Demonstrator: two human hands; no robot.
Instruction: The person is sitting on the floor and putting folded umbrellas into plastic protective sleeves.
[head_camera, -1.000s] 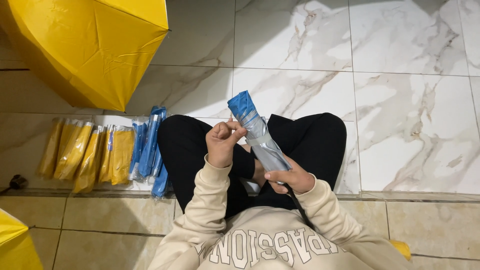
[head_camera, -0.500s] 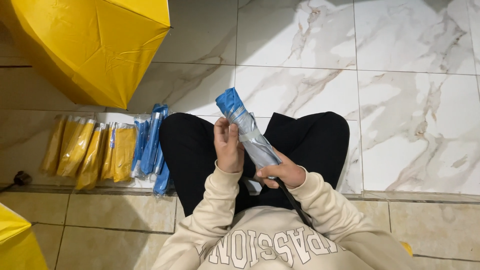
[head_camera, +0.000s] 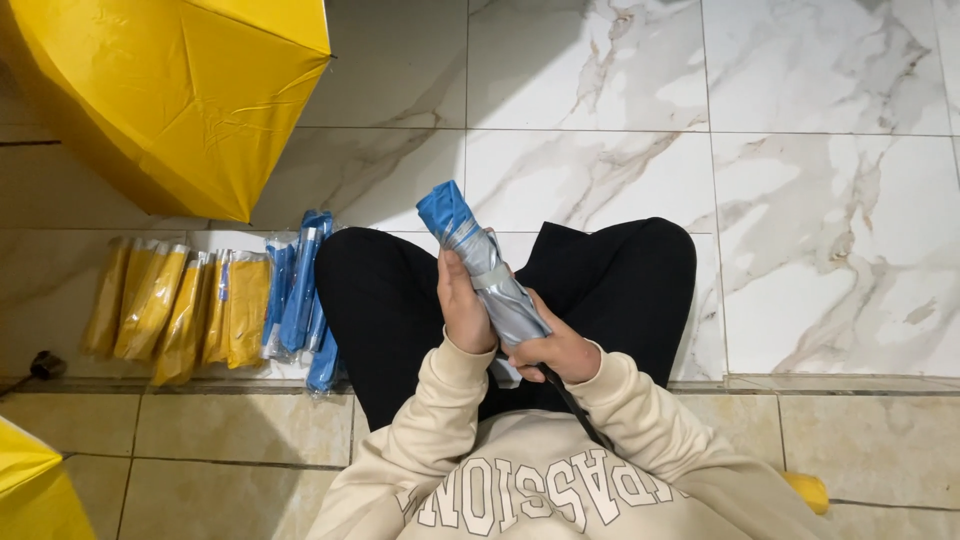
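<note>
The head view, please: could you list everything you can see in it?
Folded umbrella: one, blue and grey, held in both hands over the lap.
Open umbrella: one, yellow, top left on the floor.
Yellow packs: several wrapped umbrellas, in a row on the floor, left.
Blue packs: a few, beside the yellow ones, next to the knee.
Yellow canopy: part of one, bottom left corner.
Floor: white marble tiles.
Left hand: grips the umbrella.
Right hand: holds its lower end.

floor (head_camera: 820, 200): bare tiles ahead and right | left: wrapped umbrellas (head_camera: 210, 310) in a row, open yellow umbrella (head_camera: 170, 100) at far-left corner
</note>
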